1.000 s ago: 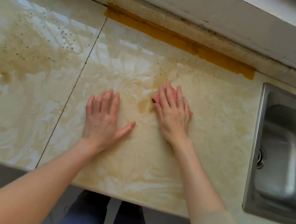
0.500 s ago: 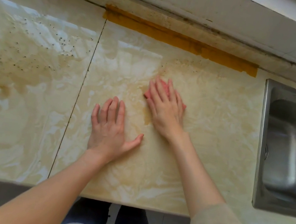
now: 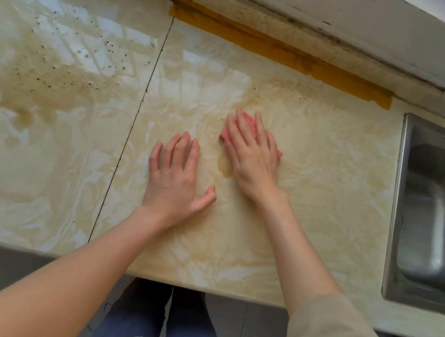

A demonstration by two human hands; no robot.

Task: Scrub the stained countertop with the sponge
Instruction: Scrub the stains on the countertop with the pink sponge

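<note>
Pink sponge point(image 3: 248, 121): lies flat on the countertop point(image 3: 315, 183), right of the seam point(image 3: 132, 125). It is almost wholly covered by the right hand, and only slivers show between and beside the fingers.
Right hand point(image 3: 249, 155): laid flat on top of the sponge, fingers straight and a little spread, pressing it down. The hand is blurred and the thumb cannot be made out.
Left hand point(image 3: 174, 172): palm down on bare countertop just beside the right hand, fingers close together, thumb out to the side. It holds nothing and looks to be bracing.
Countertop: pale, glossy, marble-patterned, with a yellowish film over much of it.
Brown patch point(image 3: 23, 96): large, with dark specks, on the left slab, well apart from the sponge.
Small puddle point(image 3: 222, 168): brown, just beside the right hand's near edge.
Tape point(image 3: 278, 50): orange strip along the back edge.
Sink point(image 3: 396, 196): steel, at the far right, well apart from both hands.
Handling (judged): the sponge is light, soft and squashy, and probably wet, so it may slide out on the glossy surface. It is best pressed from above with a flat palm, or taken by its long edges between thumb and fingers.
Progress (judged): mid-scrub, with the left patch not yet reached.
</note>
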